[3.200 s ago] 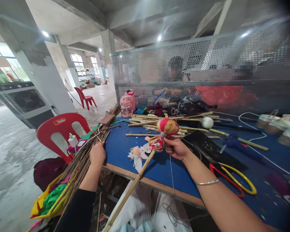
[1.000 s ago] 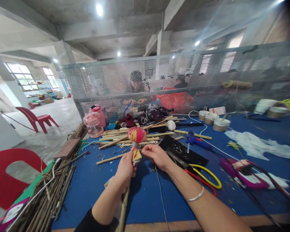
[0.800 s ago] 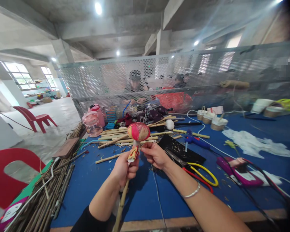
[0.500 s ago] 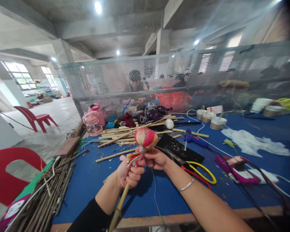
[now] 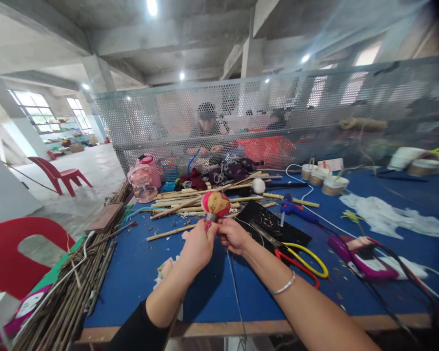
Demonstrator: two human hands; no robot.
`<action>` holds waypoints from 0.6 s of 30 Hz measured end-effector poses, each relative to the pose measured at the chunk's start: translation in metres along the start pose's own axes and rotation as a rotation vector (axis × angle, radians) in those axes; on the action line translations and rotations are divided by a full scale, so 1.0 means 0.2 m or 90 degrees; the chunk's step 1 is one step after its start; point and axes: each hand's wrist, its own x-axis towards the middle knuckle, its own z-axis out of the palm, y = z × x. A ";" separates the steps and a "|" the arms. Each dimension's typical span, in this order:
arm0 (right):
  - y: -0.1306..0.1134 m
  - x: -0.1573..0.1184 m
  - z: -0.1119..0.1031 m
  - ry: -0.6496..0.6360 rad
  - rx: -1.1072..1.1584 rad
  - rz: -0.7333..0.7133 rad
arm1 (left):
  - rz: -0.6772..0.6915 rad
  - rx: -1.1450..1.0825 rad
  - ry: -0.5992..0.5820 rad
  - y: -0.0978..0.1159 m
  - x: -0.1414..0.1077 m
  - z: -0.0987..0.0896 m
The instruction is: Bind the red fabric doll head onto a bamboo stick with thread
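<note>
A cloth-covered ball (image 5: 216,204) in pink and yellow stands above my hands, with a grey wrapped neck (image 5: 211,217) under it. My left hand (image 5: 199,243) is closed round the cloth just below that neck. Close beside it on the right, my right hand (image 5: 233,236) pinches at the neck; what its fingertips grip is too small to make out. A thin grey cord (image 5: 235,287) runs down from near my right hand past the table's front edge. The stick below the ball is mostly hidden behind my left hand and forearm.
Scissors (image 5: 303,258) with red and yellow handles lie on black cloth (image 5: 258,219) to the right, near a blue glue gun (image 5: 296,210). Bamboo sticks (image 5: 175,200) lie behind my hands. Brown twigs (image 5: 69,278) line the left edge. A person sits behind the mesh screen (image 5: 139,122).
The ball has turned, showing more yellow patterned cloth. My left hand has shifted up to the neck, and the stick's lower part has gone out of sight.
</note>
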 end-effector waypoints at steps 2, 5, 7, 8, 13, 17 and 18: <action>-0.01 -0.01 0.00 0.000 -0.018 0.013 | -0.022 0.003 0.023 -0.03 -0.01 0.03; -0.03 -0.02 -0.02 -0.003 -0.077 0.024 | -0.021 -0.043 0.047 -0.09 0.00 0.02; -0.06 -0.03 -0.03 0.021 -0.122 0.009 | -0.021 -0.058 0.047 -0.12 0.01 0.01; -0.07 -0.04 -0.03 0.036 -0.125 -0.003 | -0.025 -0.060 0.046 -0.13 0.01 0.00; -0.11 -0.07 -0.03 0.028 0.029 -0.033 | -0.004 -0.110 0.052 -0.13 0.00 0.01; -0.08 -0.05 -0.02 0.041 0.052 -0.014 | -0.060 -0.264 0.051 -0.12 -0.01 0.00; -0.07 -0.04 -0.02 0.043 0.045 -0.004 | -0.086 -0.326 0.023 -0.12 -0.01 -0.01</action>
